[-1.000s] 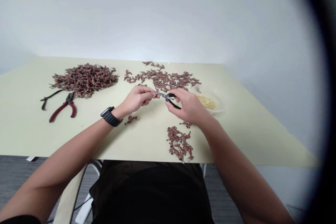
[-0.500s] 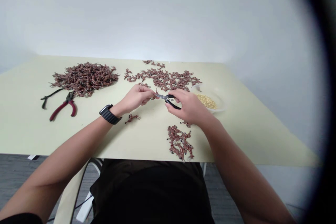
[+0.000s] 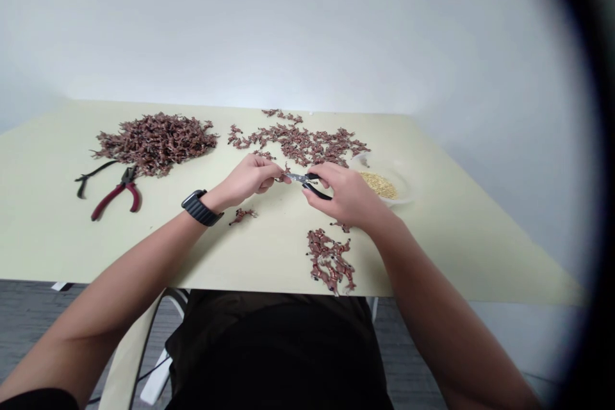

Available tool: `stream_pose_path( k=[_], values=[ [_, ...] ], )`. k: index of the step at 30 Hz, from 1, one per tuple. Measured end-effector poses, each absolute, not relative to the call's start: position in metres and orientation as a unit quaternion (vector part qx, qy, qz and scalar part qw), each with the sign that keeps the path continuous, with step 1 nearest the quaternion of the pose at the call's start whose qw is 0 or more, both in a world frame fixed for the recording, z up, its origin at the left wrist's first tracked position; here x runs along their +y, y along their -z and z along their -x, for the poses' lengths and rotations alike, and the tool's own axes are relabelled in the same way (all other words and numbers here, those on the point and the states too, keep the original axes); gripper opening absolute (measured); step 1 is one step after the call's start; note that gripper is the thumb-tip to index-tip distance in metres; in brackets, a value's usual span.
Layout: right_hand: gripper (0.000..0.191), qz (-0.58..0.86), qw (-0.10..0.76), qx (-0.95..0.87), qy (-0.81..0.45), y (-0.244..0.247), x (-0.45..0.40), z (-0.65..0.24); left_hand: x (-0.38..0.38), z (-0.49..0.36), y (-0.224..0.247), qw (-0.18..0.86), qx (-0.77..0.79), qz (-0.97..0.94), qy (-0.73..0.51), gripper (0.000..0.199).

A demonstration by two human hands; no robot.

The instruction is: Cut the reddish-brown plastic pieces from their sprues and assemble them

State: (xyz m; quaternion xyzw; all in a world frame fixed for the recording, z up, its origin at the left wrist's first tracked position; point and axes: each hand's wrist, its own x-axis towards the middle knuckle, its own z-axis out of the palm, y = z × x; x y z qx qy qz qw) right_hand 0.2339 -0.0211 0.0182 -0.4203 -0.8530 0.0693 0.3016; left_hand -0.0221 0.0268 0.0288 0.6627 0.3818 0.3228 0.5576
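Observation:
My left hand (image 3: 254,177) pinches a small brown animal figurine (image 3: 287,170) between thumb and fingertips, above the table. Most of that figurine is hidden by the fingers. In my right hand (image 3: 343,191) are small pliers (image 3: 314,191) with black handles, their metal jaws pointing left and meeting the figurine at my left fingertips. Whether the jaws grip a tiny part there is too small to tell. A single brown figurine (image 3: 243,216) lies below my left hand. Near the front edge, below my right hand, is a small cluster of figurines (image 3: 330,259).
A large heap of brown figurines (image 3: 156,141) is at the left, with red-handled pliers (image 3: 118,195) and a black-handled tool (image 3: 96,173) before it. More figurines (image 3: 307,144) spread behind my hands. A clear dish (image 3: 403,200) holds tiny gold pieces (image 3: 379,186) at the right.

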Motion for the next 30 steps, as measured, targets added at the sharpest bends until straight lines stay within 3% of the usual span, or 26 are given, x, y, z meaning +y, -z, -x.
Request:
stream_pose_path(
  k=[11,20,26,30],
  values=[
    [0.031,0.437,0.297,-0.847,-0.054,-0.015,-0.022,-0.232,0.028,0.021,-0.027,0.592,0.359,-0.637,-0.338,0.036],
    [0.027,0.517,0.322,-0.792,-0.043,-0.006,-0.024,-0.213,0.009,-0.002,-0.015,0.482,0.388,-0.64,-0.455,0.035],
    [0.023,0.494,0.357,-0.789,-0.076,-0.009,-0.021,-0.22,0.018,0.006,-0.021,0.739,0.296,-0.438,-0.418,0.021],
    [0.022,0.489,0.372,-0.784,-0.088,-0.011,-0.022,-0.22,0.021,0.01,-0.024,0.793,0.241,-0.398,-0.393,0.018]
  ],
)
